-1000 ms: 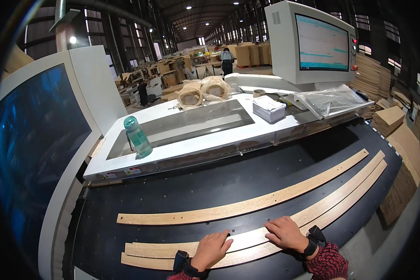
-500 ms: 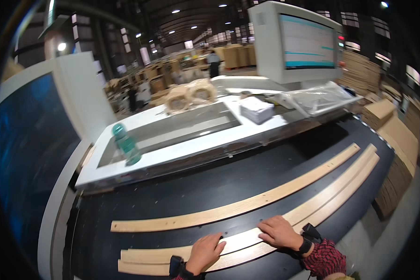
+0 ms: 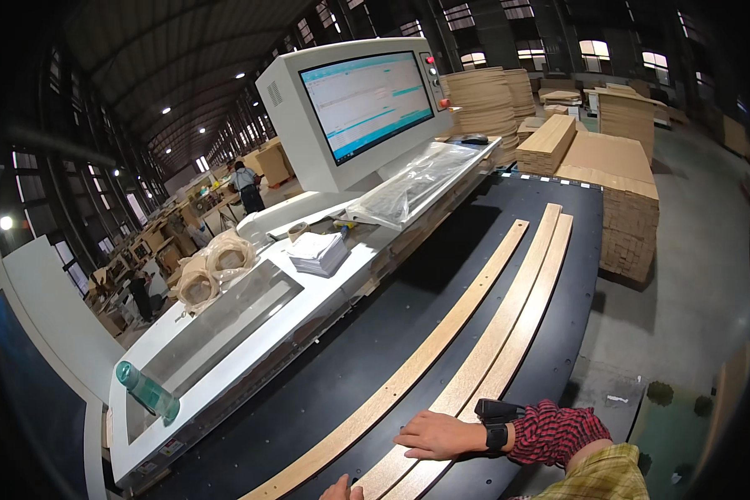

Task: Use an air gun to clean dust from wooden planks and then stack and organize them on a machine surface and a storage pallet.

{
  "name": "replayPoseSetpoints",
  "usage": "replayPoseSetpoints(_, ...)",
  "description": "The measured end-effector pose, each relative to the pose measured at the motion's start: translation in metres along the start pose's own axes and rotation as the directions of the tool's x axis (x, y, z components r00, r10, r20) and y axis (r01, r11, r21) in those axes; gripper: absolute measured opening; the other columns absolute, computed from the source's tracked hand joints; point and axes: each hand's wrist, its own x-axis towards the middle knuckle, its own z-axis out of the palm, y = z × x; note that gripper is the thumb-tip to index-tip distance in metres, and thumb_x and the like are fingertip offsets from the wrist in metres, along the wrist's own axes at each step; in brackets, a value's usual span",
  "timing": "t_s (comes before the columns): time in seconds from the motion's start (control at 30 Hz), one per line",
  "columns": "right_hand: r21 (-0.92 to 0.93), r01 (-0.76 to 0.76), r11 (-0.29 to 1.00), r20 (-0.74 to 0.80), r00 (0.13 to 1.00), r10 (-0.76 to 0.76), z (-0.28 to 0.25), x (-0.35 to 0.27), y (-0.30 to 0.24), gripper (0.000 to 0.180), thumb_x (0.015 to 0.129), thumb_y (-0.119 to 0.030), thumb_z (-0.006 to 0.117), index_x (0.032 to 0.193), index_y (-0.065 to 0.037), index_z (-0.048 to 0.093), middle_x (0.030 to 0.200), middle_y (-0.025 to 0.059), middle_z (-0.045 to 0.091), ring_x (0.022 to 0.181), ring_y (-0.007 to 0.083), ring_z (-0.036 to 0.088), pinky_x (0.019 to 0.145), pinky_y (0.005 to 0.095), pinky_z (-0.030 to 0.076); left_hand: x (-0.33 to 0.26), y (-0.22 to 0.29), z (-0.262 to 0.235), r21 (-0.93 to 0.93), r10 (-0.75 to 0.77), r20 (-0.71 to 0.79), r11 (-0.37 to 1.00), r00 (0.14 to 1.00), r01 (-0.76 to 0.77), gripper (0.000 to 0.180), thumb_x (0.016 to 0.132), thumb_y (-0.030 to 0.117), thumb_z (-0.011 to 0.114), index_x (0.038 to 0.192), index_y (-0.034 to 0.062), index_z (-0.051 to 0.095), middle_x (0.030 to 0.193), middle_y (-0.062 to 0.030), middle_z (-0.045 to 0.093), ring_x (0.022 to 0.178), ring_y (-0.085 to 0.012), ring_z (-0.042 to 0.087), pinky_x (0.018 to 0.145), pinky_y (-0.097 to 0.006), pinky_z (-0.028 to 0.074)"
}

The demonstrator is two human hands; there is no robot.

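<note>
Two long, gently curved wooden strips lie side by side on a dark flat bed (image 3: 375, 333): an inner strip (image 3: 518, 298) and an outer strip (image 3: 542, 304). My right hand (image 3: 442, 435) rests palm down across them, its fingers stretched out and nothing gripped. Only part of my left hand (image 3: 342, 489) shows at the lower edge, by the near end of the inner strip, with thumb and fingers apart. A third curved strip (image 3: 439, 340), with small holes along it, lies apart to the left of the pair.
Beyond the bed runs a white machine ledge (image 3: 267, 333) carrying a green bottle (image 3: 147, 392), a paper stack (image 3: 318, 252) and tape-like rolls (image 3: 217, 267). A monitor (image 3: 367, 100) stands over it. Stacked boards (image 3: 629, 221) sit at the right, and a person (image 3: 247, 187) stands far off.
The view has swung to the right, showing more of the monitor and stacked boards. My left hand has mostly left the picture. My right hand still lies on the paired strips.
</note>
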Motion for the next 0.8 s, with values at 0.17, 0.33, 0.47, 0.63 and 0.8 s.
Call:
replayPoseSetpoints(0.17,0.018,-0.038,0.999,0.010,0.999,0.038,0.003,0.000,0.001,0.035,0.093,-0.032,0.047,0.111,-0.003,0.054,0.094,0.0123,0.057,0.090,0.0283,0.053,0.084,0.0364,0.040,0.002,0.004,-0.003,-0.001,-0.009,0.027,1.000,1.000,0.009,0.034,0.091,0.021,0.051,0.116,-0.0007,0.056,0.100,-0.0234,0.061,0.094,-0.0387,0.057,0.083,-0.043,0.045)
replayPoseSetpoints(0.33,0.032,0.015,0.999,-0.054,0.998,-0.014,0.007,0.003,0.006,0.034,0.092,-0.031,0.048,0.110,-0.003,0.054,0.094,0.0122,0.057,0.089,0.0285,0.053,0.083,0.0364,0.040,0.006,0.013,-0.012,0.096,-0.052,0.054,0.994,0.997,0.046,0.034,0.091,0.021,0.051,0.117,-0.0001,0.056,0.102,-0.0238,0.061,0.095,-0.0386,0.058,0.084,-0.043,0.045)
replayPoseSetpoints(0.47,0.042,0.014,0.999,-0.038,0.999,-0.012,0.001,0.002,0.004,0.037,0.090,-0.032,0.051,0.112,-0.002,0.054,0.097,0.0126,0.057,0.090,0.0291,0.053,0.084,0.0368,0.040,0.006,0.007,-0.008,0.099,0.004,0.016,0.995,1.000,-0.005,0.034,0.091,0.021,0.052,0.117,-0.0002,0.056,0.102,-0.0239,0.061,0.095,-0.0386,0.058,0.084,-0.042,0.045)
replayPoseSetpoints(0.63,0.051,0.028,0.998,-0.014,1.000,-0.027,-0.001,0.001,0.004,0.040,0.088,-0.032,0.054,0.114,-0.002,0.053,0.101,0.0136,0.056,0.094,0.0292,0.054,0.088,0.0374,0.041,0.005,0.009,-0.007,0.087,0.014,0.004,0.996,1.000,-0.014,0.033,0.091,0.019,0.052,0.117,-0.0006,0.056,0.102,-0.0237,0.061,0.095,-0.0387,0.058,0.084,-0.043,0.045)
replayPoseSetpoints(0.8,0.057,0.017,0.998,-0.007,1.000,-0.017,-0.005,0.001,0.002,0.041,0.088,-0.033,0.055,0.114,-0.002,0.053,0.103,0.0136,0.057,0.095,0.0290,0.054,0.089,0.0374,0.041,0.006,0.008,-0.009,0.080,-0.010,0.055,0.997,0.998,0.006,0.033,0.091,0.019,0.051,0.118,-0.0012,0.055,0.101,-0.0240,0.061,0.095,-0.0390,0.057,0.084,-0.043,0.045)
